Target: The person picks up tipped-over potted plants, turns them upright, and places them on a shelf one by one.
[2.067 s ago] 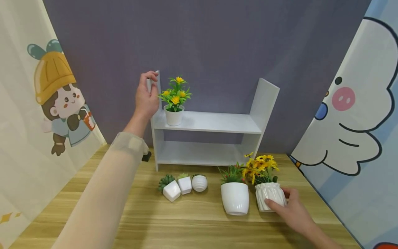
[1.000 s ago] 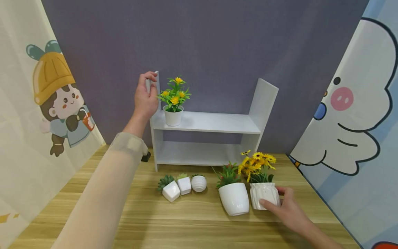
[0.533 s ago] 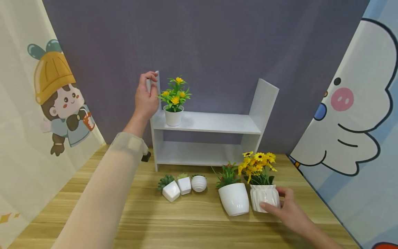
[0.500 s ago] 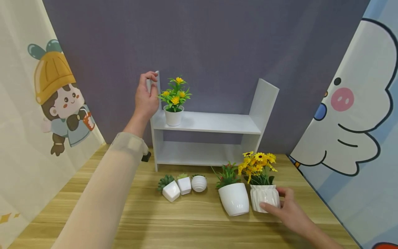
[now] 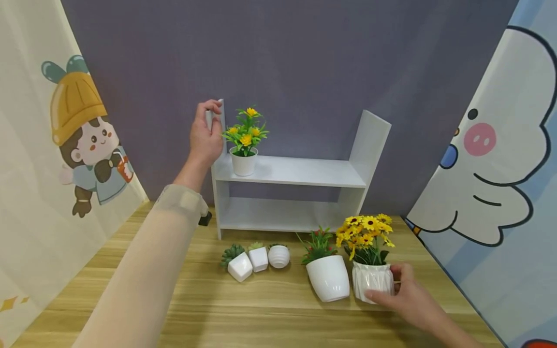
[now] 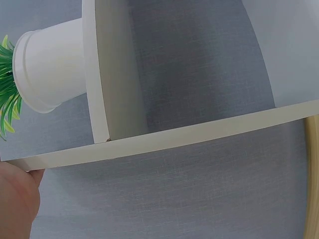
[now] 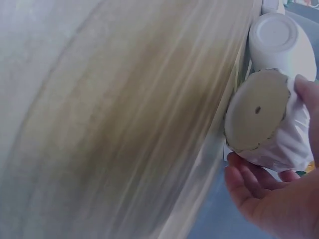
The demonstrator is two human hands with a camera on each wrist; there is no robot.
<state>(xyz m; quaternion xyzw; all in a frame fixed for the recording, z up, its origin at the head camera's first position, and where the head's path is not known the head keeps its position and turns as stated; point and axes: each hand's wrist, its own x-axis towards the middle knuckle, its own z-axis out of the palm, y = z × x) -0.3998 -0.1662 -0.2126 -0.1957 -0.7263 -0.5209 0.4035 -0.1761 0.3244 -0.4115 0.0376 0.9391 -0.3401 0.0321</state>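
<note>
My left hand [image 5: 206,135] grips the upper end of the left side panel of a white two-tier shelf [image 5: 300,170], fingers curled over its edge. In the left wrist view the thumb side of that hand [image 6: 17,201] meets the panel. Beside it on the upper board stands a white pot with yellow flowers [image 5: 244,162]. My right hand [image 5: 409,297] holds a white pleated flowerpot [image 5: 372,280] of yellow daisy-like flowers [image 5: 365,234], thumb in front, fingers at the right side. The right wrist view shows its underside [image 7: 259,112] with a small hole.
Left of the held pot, a smooth white pot [image 5: 328,279] with grass and red bits leans on the wooden table [image 5: 261,314]. Three small white succulent pots [image 5: 259,259] lie in front of the shelf. A grey curtain [image 5: 296,63] hangs behind.
The pleated flowerpot first shifted left with my right hand, while the neighbouring pot tilted. Since then it has come slightly right and nearer me. My left hand stays on the shelf panel.
</note>
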